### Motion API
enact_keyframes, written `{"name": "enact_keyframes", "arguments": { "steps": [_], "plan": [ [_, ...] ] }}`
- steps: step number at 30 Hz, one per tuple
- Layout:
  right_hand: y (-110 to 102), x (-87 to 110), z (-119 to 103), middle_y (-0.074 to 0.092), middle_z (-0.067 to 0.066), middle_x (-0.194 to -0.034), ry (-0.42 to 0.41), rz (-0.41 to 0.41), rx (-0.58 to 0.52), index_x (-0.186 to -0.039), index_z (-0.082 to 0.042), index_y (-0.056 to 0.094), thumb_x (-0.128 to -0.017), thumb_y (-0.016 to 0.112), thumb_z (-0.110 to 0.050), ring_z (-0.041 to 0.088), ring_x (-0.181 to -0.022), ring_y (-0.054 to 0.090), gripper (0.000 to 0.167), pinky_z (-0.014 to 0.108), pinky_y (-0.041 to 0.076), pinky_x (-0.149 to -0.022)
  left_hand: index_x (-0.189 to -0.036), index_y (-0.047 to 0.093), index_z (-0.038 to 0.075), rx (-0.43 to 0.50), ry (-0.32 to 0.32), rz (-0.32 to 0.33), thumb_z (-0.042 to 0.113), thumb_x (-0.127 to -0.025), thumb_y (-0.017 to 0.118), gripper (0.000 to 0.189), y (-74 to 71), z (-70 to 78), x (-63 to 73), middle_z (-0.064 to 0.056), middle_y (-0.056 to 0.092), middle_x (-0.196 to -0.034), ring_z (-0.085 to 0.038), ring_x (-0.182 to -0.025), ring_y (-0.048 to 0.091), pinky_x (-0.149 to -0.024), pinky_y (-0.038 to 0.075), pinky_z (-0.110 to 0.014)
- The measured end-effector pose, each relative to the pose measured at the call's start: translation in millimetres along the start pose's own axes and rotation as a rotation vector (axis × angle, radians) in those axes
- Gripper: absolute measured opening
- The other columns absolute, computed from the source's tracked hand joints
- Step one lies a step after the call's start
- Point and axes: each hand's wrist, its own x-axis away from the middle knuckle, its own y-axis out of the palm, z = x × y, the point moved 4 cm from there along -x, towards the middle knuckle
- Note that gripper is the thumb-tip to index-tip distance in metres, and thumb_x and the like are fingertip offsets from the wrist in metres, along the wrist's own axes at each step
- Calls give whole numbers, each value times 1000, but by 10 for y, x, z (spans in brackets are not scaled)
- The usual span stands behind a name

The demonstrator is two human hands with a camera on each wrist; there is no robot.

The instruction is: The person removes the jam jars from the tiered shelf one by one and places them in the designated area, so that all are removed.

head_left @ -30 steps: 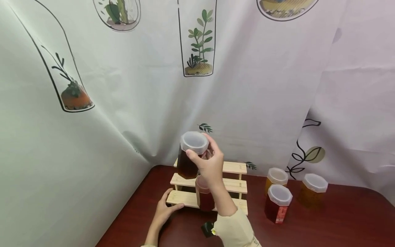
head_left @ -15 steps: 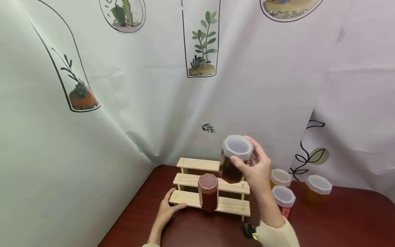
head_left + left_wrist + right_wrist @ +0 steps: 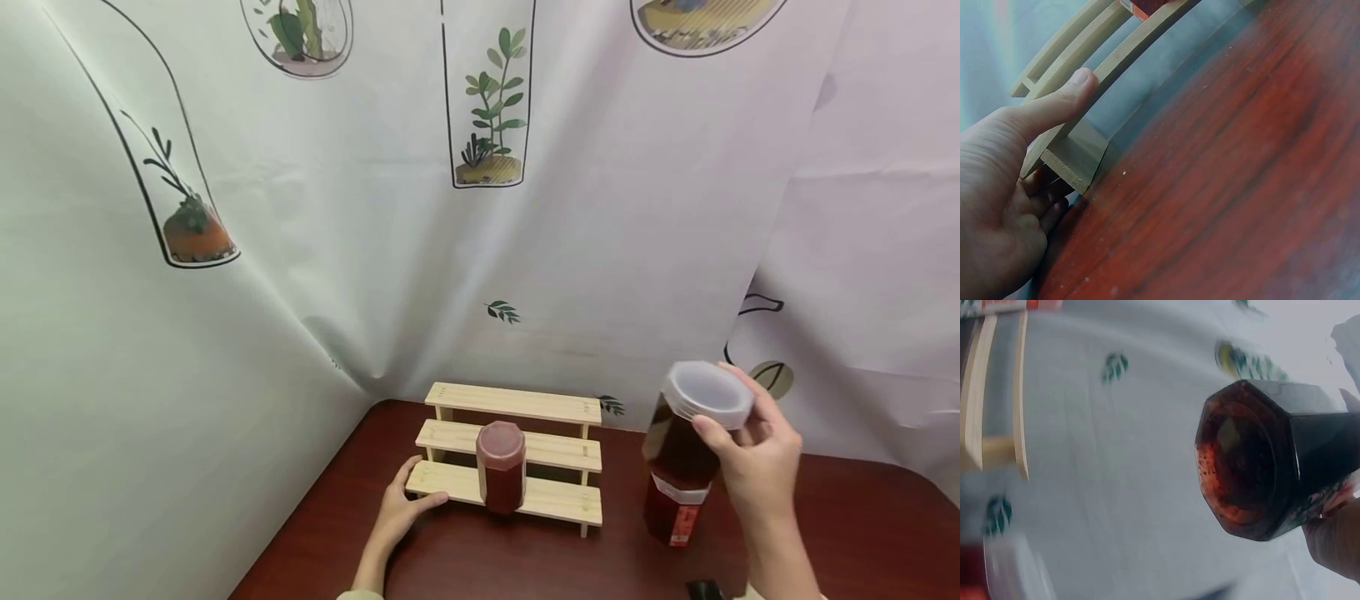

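Pale cloth [image 3: 262, 350] printed with plants is hung behind and at nine o'clock of the dark-red tabletop [image 3: 450, 558]. At eight o'clock of the wooden rack [image 3: 555, 404], the lowest tier's end is gripped by the left hand [image 3: 397, 508], thumb on top and fingers curled beneath, presumably for steadying. A red jar [image 3: 502, 475] is stood mid-tier, apparently well supported there. At three o'clock of the rack, a dark jar [image 3: 678, 442] is held aloft near its lid, presumably so that the base is left free. A labelled jar [image 3: 663, 512] is seen on the tabletop at its six o'clock. The dark jar is gripped by the right hand [image 3: 761, 458], being placed between nine and ten o'clock of that hand's middle; from the left hand it is well apart, between two and three o'clock.
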Motion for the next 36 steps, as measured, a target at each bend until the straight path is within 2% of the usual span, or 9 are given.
{"name": "enact_keyframes", "arguments": {
  "steps": [6,8,14,21,25,28,31,34,36],
  "plan": [
    [-440,-38,-68,72,6,-111,-34,83,-72,-121,9,63,-71,61,29,10,-95,67,54,12,53,-80,-146,40,2,-13,-6,-8,20,-71,87,90,-11,11,-15,-24,52,-141,-35,-131,46,-109,34,-52],
    [-568,-64,-86,72,6,-110,-49,97,-43,-122,12,61,-70,61,30,10,-94,67,55,11,52,-79,-146,40,3,-8,-7,-6,21,-72,87,89,-10,18,-14,-24,52,-141,-35,-131,46,-109,34,-52],
    [-951,-64,-31,72,-5,-103,15,225,226,-121,6,65,-68,64,27,1,-83,65,57,5,49,-73,-146,39,3,-10,-14,-9,20,-73,86,89,-7,11,0,-24,52,-141,-35,-131,46,-108,35,-52],
    [-1260,-57,215,71,-12,-96,91,338,258,-114,-6,72,-72,65,21,-4,-75,62,50,3,47,-67,-146,39,4,-29,-23,-9,21,-72,86,89,-36,14,13,-25,51,-142,-38,-133,44,-109,34,-55],
    [-1408,-51,328,65,-24,-88,150,382,472,-114,-18,72,-74,70,10,-10,-68,57,49,1,42,-63,-147,39,4,-34,-24,-14,21,-73,86,89,-37,8,13,-26,49,-143,-40,-134,43,-109,34,-56],
    [-1544,-40,399,57,-35,-82,239,328,653,-119,-28,69,-77,75,0,-19,-68,52,51,-1,39,-63,-147,38,3,-34,-25,-17,20,-74,85,89,-36,8,18,-25,49,-143,-39,-134,44,-108,35,-56],
    [-1693,-26,481,51,-42,-80,310,197,758,-121,-37,65,-80,76,-8,-26,-72,50,51,-2,39,-65,-147,39,3,-38,-29,-15,20,-73,86,89,-37,6,14,-25,50,-142,-37,-133,45,-108,35,-54],
    [-1823,-21,569,49,-45,-82,336,62,785,-119,-44,60,-83,75,-12,-30,-76,48,51,-3,39,-67,-147,39,3,-40,-28,-9,19,-73,85,88,-36,2,-4,-25,50,-142,-37,-132,45,-108,35,-54],
    [-1903,-13,621,49,-45,-83,349,7,779,-116,-48,56,-84,75,-11,-30,-77,48,52,-3,40,-67,-147,39,3,-38,-23,-7,19,-73,86,88,-23,-3,-20,-25,50,-142,-38,-132,45,-108,34,-55]
  ]
}}
